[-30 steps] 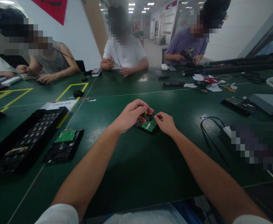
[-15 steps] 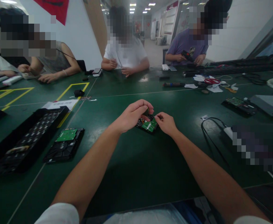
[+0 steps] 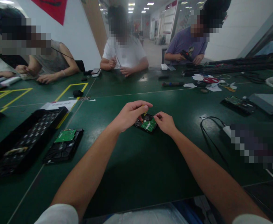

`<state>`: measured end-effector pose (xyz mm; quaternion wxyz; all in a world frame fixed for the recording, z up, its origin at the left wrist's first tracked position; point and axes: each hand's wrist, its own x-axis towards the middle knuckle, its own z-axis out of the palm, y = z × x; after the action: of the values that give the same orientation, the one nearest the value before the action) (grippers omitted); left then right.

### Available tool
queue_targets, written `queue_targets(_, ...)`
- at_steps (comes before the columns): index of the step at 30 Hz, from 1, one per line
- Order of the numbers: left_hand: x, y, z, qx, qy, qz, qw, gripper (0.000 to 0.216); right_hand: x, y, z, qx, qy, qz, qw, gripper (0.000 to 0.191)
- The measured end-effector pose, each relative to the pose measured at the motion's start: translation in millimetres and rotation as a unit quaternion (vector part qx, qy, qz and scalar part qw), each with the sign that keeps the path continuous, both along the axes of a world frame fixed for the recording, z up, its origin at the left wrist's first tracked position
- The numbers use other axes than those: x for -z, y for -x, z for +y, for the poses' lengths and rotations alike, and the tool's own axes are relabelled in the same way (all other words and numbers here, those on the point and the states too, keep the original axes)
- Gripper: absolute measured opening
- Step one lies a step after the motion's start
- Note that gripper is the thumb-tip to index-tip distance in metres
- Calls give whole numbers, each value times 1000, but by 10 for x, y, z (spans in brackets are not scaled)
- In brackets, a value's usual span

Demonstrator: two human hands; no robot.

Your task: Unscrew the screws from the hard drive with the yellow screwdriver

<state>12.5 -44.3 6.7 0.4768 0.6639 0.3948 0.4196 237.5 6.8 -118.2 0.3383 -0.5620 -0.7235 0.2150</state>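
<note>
A small hard drive (image 3: 150,126) with a green circuit board facing up lies on the green table in front of me. My left hand (image 3: 131,115) is over its far left part, index finger stretched forward and the other fingers bent in towards the thumb. A bit of yellow shows just below those fingertips; what they hold is mostly hidden. At the drive's right edge, my right hand (image 3: 165,123) has thumb and index finger pinched together. Anything between them is too small to make out.
Left of my forearm lies a larger black drive (image 3: 65,146) beside a long black tray (image 3: 29,140). Another board unit (image 3: 238,105) and a cable (image 3: 205,133) are at right. Several people sit across the table. A screwdriver (image 3: 173,84) lies farther back.
My left index finger has straightened and more of the drive's far side shows beneath the hand. My right hand keeps its pinch at the drive's edge. The view has shifted slightly.
</note>
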Motion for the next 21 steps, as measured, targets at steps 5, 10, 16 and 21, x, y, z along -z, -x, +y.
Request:
queue_targets(5, 9, -28, -11, 14, 31, -51, 998, 24, 2, -6, -2, -1, 1, -6, 1000, 19)
queue_targets(10, 22, -36, -5, 5, 39, -83, 996, 16, 11, 0, 3, 5, 1, 0, 1000, 19)
queue_targets(16, 24, -40, 7, -12, 6, -77, 997, 11, 12, 6, 9, 9, -3, -2, 1000, 18)
queue_targets(21, 17, 6, 31, -58, -20, -16, 998, 23, 15, -4, 8, 2, 3, -1, 1000, 19)
